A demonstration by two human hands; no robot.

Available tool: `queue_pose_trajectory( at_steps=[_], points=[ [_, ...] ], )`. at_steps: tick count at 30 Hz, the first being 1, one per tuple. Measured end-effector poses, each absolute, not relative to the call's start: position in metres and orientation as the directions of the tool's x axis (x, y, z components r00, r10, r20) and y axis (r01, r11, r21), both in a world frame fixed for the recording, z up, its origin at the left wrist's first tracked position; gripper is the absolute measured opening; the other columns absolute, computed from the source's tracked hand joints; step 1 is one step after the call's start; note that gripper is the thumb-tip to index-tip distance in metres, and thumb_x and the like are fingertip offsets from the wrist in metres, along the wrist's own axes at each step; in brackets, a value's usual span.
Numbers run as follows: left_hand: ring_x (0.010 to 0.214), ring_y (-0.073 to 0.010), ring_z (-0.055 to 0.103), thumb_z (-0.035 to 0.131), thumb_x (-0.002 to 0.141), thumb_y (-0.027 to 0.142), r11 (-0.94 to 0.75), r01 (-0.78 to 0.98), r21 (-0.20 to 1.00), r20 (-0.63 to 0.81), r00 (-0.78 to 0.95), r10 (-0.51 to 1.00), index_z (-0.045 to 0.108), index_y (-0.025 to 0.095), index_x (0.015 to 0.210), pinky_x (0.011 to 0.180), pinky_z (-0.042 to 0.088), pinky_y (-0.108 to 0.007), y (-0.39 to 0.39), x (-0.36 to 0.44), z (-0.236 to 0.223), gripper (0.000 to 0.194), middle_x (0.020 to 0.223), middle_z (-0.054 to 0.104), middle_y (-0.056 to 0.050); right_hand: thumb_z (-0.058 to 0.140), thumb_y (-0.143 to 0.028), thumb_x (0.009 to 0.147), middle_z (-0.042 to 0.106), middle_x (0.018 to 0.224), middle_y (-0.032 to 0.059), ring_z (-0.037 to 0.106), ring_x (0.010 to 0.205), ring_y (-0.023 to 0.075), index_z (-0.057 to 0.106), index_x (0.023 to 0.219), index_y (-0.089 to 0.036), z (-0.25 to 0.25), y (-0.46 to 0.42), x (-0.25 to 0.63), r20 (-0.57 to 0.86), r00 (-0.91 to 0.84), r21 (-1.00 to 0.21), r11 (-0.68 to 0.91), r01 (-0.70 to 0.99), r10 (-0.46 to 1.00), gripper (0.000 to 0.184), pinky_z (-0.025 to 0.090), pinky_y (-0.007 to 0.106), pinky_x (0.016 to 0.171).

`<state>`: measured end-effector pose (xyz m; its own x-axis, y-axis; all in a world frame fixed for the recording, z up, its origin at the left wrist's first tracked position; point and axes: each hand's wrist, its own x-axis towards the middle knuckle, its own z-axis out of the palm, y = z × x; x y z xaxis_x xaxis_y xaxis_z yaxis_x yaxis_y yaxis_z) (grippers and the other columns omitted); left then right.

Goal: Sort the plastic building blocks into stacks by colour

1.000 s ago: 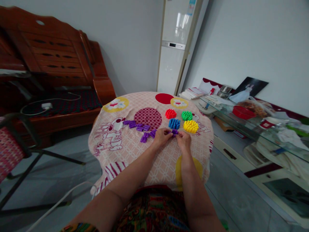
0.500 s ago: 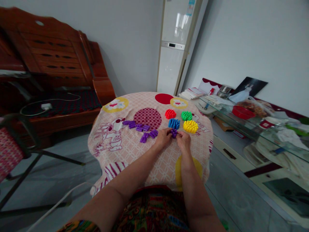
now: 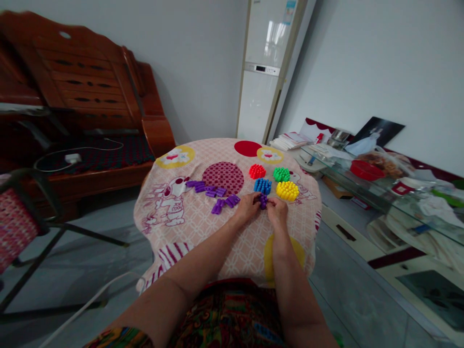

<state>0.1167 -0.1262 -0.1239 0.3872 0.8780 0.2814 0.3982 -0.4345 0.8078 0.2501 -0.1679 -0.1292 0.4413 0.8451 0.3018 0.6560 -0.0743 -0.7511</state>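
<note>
Between my two hands, low over the cloth, is a small cluster of purple plastic pieces (image 3: 263, 201). My left hand (image 3: 249, 206) is closed on its left side, and my right hand (image 3: 277, 210) pinches its right side. Just beyond it stands a blue cluster (image 3: 263, 186) of upright knobbed pieces. A yellow cluster (image 3: 287, 191) sits past my right hand, with a green one (image 3: 282, 174) and a red one (image 3: 257, 171) farther back. Loose purple pieces (image 3: 218, 207) lie scattered to the left of my left hand.
The round table wears a pink patterned cloth (image 3: 203, 237). At the right, a glass-topped cabinet (image 3: 348, 188) carries papers, a red bowl (image 3: 366, 170) and bags. A wooden bench (image 3: 87, 92) stands at the left, near a folding chair (image 3: 18, 217). A white cable (image 3: 90, 302) trails at lower left.
The view has shifted slightly. Both hands stay at the purple cluster, with only small finger movement. The other clusters and loose pieces keep their places on the cloth.
</note>
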Motion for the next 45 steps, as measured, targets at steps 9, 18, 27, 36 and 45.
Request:
queue_pose_trajectory(
  at_steps=[9, 18, 27, 36, 45],
  points=[
    [0.116, -0.0307, 0.058, 0.066, 0.078, 0.015, -0.465, 0.745, 0.479, 0.439, 0.255, 0.861, 0.065, 0.016, 0.121, 0.103, 0.044, -0.043, -0.129, 0.072, -0.097, 0.043, 0.119, 0.068, -0.016, 0.050, -0.027, 0.069, 0.074, 0.075, 0.0063, 0.066, 0.073, 0.0231, 0.077, 0.078, -0.020, -0.137, -0.163, 0.253, 0.290, 0.504, -0.806, -0.076, 0.588, 0.814, 0.029, 0.050, 0.032, 0.071],
    [0.102, -0.0278, 0.066, 0.062, 0.079, 0.015, -0.343, 0.845, 0.412, 0.222, 0.271, 0.936, 0.073, 0.018, 0.103, 0.088, 0.050, -0.033, -0.123, 0.048, -0.094, 0.026, 0.106, 0.073, -0.013, 0.050, -0.026, 0.068, 0.073, 0.073, 0.0058, 0.066, 0.072, 0.0230, 0.075, 0.076, -0.020, -0.133, -0.164, 0.252, 0.288, 0.500, -0.795, -0.087, 0.600, 0.817, 0.027, 0.050, 0.032, 0.072],
    [0.078, -0.0162, 0.068, 0.056, 0.089, 0.030, -0.398, 0.454, 0.797, 0.310, 0.259, 0.915, 0.074, 0.015, 0.096, 0.072, 0.050, -0.023, -0.125, 0.071, -0.095, 0.025, 0.087, 0.075, -0.005, 0.050, -0.027, 0.069, 0.074, 0.075, 0.0068, 0.065, 0.070, 0.0231, 0.076, 0.079, -0.019, -0.135, -0.165, 0.252, 0.279, 0.493, -0.805, -0.080, 0.588, 0.824, 0.029, 0.050, 0.032, 0.069],
    [0.092, -0.0183, 0.068, 0.053, 0.089, 0.021, -0.480, 0.445, 0.756, 0.313, 0.398, 0.862, 0.076, 0.021, 0.100, 0.085, 0.048, -0.025, -0.134, 0.098, -0.105, 0.025, 0.100, 0.076, -0.004, 0.051, -0.027, 0.069, 0.074, 0.077, 0.0080, 0.065, 0.074, 0.0239, 0.077, 0.080, -0.019, -0.133, -0.166, 0.252, 0.311, 0.484, -0.775, -0.077, 0.628, 0.818, 0.029, 0.049, 0.033, 0.073],
    [0.085, -0.0197, 0.068, 0.046, 0.094, 0.026, -0.443, 0.581, 0.683, 0.294, 0.336, 0.895, 0.076, 0.018, 0.099, 0.083, 0.048, -0.026, -0.130, 0.093, -0.104, 0.031, 0.090, 0.076, -0.009, 0.051, -0.026, 0.070, 0.074, 0.075, 0.0067, 0.064, 0.073, 0.0228, 0.077, 0.078, -0.020, -0.135, -0.165, 0.252, 0.322, 0.480, -0.779, -0.060, 0.624, 0.816, 0.028, 0.049, 0.032, 0.072]
  ],
)
